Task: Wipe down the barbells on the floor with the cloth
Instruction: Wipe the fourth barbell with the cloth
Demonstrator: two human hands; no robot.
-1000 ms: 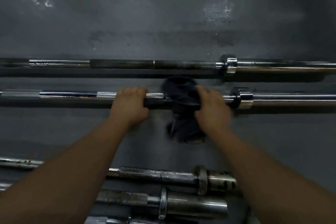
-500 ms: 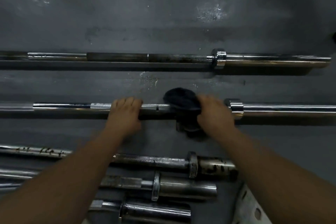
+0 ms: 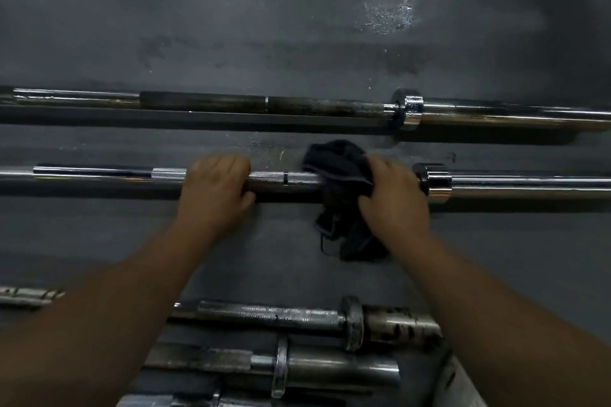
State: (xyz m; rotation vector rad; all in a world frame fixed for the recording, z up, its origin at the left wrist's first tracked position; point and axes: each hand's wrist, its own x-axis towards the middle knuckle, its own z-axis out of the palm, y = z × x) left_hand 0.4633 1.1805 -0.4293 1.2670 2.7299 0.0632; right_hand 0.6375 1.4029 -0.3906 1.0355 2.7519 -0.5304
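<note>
Covered, cut off, blurred: here's the tally!
Your cloth (image 3: 340,172) and right hand (image 3: 393,198) cover the middle bar (image 3: 297,179) just left of its collar (image 3: 433,182). Your left hand (image 3: 215,192) is motion-smeared, fingertips lost over the bar. That bar and the far bar (image 3: 205,102) both run off the left and right edges. Your forearms (image 3: 99,324) hide parts of the near bars (image 3: 281,315); the bottom edge cuts the lowest.
</note>
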